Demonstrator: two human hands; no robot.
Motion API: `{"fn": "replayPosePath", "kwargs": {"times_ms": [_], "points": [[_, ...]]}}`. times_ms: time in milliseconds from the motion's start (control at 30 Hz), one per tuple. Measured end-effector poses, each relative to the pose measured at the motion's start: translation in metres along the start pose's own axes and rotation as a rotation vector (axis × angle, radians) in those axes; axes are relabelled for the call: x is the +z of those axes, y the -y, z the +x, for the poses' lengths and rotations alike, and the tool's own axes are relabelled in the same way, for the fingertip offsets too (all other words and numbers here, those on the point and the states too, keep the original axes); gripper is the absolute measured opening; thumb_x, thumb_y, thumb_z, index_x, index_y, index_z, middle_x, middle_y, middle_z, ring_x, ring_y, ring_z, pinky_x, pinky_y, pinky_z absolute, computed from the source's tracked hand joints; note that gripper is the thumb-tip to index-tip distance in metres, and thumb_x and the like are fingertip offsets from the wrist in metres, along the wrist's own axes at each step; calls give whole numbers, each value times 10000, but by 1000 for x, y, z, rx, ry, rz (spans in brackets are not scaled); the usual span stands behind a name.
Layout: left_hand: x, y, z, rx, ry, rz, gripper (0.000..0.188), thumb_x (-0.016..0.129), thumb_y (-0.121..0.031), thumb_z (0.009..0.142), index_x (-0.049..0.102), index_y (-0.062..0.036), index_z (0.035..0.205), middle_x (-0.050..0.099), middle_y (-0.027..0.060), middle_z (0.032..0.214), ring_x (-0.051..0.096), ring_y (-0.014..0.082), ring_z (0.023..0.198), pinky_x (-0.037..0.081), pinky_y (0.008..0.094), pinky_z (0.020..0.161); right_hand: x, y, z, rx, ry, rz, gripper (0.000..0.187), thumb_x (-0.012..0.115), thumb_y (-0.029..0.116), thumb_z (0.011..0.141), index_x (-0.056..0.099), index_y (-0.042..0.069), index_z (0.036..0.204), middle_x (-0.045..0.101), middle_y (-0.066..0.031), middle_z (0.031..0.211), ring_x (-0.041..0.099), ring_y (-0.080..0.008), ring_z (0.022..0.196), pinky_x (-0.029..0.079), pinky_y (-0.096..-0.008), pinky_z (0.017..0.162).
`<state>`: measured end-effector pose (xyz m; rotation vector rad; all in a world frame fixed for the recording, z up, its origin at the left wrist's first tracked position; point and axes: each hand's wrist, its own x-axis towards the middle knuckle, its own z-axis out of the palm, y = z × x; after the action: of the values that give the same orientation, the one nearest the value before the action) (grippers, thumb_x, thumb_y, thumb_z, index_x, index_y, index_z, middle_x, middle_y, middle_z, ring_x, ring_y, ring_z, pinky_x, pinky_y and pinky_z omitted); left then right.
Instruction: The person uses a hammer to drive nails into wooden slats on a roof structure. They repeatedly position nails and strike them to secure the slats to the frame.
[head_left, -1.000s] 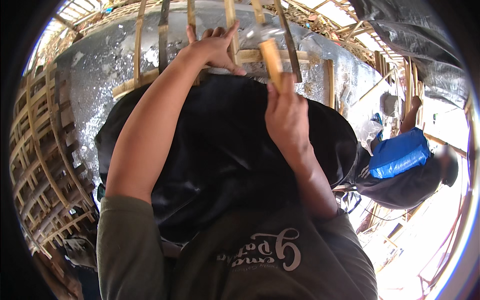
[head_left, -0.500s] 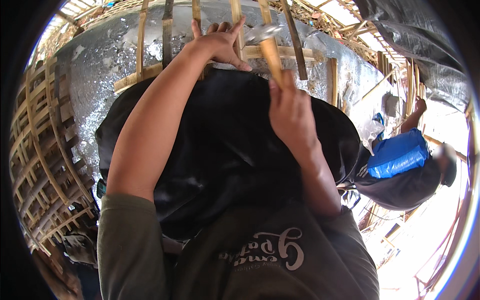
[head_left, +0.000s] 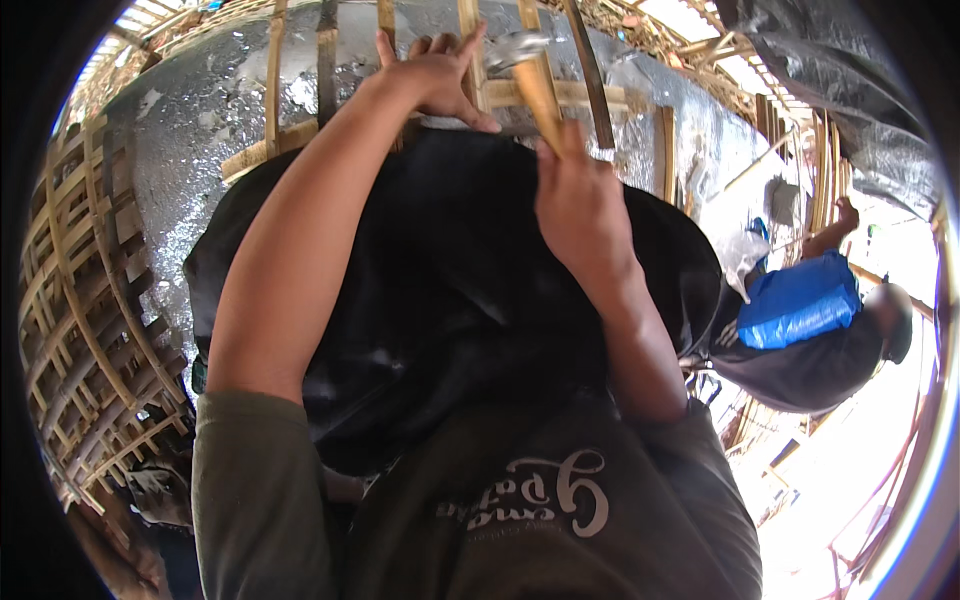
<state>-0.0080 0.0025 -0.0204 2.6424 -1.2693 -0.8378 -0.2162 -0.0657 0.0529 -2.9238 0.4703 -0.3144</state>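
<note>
My left hand (head_left: 435, 82) lies with fingers spread over the bamboo slats (head_left: 386, 18), its thumb out to the right near the crosspiece. In my right hand (head_left: 583, 210) is a hammer (head_left: 538, 98), gripped by its wooden handle. The metal hammer head, blurred by motion, is over the slats just right of my left fingers. Several upright slats stand in a row across a bamboo crosspiece (head_left: 580, 95). My left palm hides part of them, and no nail can be made out.
Beneath the slats is a grey, worn floor (head_left: 190, 130). A woven bamboo lattice (head_left: 90, 300) stands at the left. To the right a co-worker (head_left: 800, 375) sits beside a blue bag (head_left: 800, 300). Dark plastic sheeting (head_left: 840, 100) hangs at the upper right.
The hammer head has shifted slightly left and up, closer to my left fingers. My left hand keeps its place on the slats. The whole view has moved a little.
</note>
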Motion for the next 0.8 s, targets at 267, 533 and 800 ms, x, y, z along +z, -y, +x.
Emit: {"fn": "replayPosePath", "kwargs": {"times_ms": [267,533,800], "points": [[-5,-2,6,-38,-21,19,1494,820,-799,533,-105,-355,1619,189,105,1692,149,353,1561,-14,777,1150,-9,2,-3,61,23,111,247,570,173,1015,467,-14,1138,617,-278,637,659,-484,644,539,-561,544],[8,6,11,-8,-24,25,1531,798,-848,479,-91,-352,1622,168,125,1696,136,372,1561,-31,777,1146,-15,4,0,112,39,182,221,561,150,1017,447,-13,1113,619,-280,634,657,-493,642,548,-550,537],[4,10,16,-11,-54,23,1501,788,-845,504,-108,-381,1614,151,126,1701,123,364,1565,-15,770,1150,-24,14,6,103,-148,166,225,571,136,1009,426,-23,1076,606,-283,617,647,-499,629,526,-575,530]]}}
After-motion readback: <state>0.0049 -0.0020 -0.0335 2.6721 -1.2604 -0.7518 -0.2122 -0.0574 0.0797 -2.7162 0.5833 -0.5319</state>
